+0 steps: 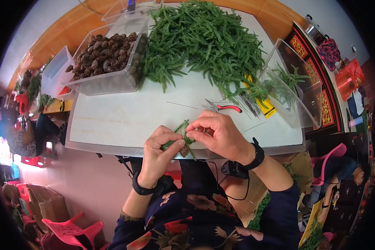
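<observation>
At the table's near edge my left hand pinches a small green artificial pine sprig with a brown pine cone hanging below the fingers. My right hand closes thumb and forefinger at the same sprig, close beside the left fingertips. What exactly lies between the right fingertips is too small to make out. Just beyond the right hand lie red-handled pliers, jaws pointing left. A thin wire rests on the white tabletop left of them, and more loose wires lie to their right.
A clear bin of pine cones stands at the back left. A big heap of green sprigs covers the far side. On the right are a yellow packet and a tilted clear bin. Other people sit at both sides; a pink chair stands lower left.
</observation>
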A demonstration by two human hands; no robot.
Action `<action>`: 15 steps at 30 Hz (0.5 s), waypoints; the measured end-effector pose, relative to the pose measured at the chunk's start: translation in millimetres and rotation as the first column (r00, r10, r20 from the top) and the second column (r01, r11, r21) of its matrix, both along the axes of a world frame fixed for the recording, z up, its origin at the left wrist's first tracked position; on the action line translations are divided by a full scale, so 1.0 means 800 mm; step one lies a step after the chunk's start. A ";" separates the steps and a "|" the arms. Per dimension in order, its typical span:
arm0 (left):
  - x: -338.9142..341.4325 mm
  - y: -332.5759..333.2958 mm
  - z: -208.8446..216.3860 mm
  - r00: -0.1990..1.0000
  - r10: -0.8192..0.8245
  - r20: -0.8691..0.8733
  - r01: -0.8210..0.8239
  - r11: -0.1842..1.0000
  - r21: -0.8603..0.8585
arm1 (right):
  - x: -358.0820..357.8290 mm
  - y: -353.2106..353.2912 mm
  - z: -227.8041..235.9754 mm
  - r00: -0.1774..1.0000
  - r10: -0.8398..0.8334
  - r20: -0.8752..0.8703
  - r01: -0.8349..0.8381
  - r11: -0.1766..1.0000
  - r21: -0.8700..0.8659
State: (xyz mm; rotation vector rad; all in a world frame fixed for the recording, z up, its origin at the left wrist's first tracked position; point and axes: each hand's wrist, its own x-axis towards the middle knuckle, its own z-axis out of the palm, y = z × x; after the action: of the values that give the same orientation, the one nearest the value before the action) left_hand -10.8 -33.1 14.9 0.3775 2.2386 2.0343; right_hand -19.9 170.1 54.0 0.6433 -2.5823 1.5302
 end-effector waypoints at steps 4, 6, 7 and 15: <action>0.001 0.001 -0.004 1.000 -0.007 0.023 0.007 1.000 0.002 | -0.001 0.001 0.000 0.994 -0.022 0.104 0.024 1.000 -0.015; 0.002 0.002 -0.004 0.999 -0.015 0.033 0.015 1.000 -0.001 | 0.003 0.002 0.001 0.994 -0.067 0.081 0.065 0.998 0.025; 0.002 0.003 -0.004 0.999 -0.019 0.036 0.019 1.000 -0.003 | 0.004 0.002 -0.001 0.994 -0.069 0.083 0.068 0.997 0.025; 0.005 0.010 -0.001 0.995 -0.080 0.052 0.077 0.996 0.043 | 0.005 0.003 -0.007 0.992 0.018 0.126 -0.016 1.000 -0.021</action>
State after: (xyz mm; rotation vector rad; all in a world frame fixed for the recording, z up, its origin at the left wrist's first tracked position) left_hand -7.0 -25.0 14.4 0.4023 2.1190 2.0291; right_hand -16.3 172.8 48.8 0.5863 -2.6542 1.6509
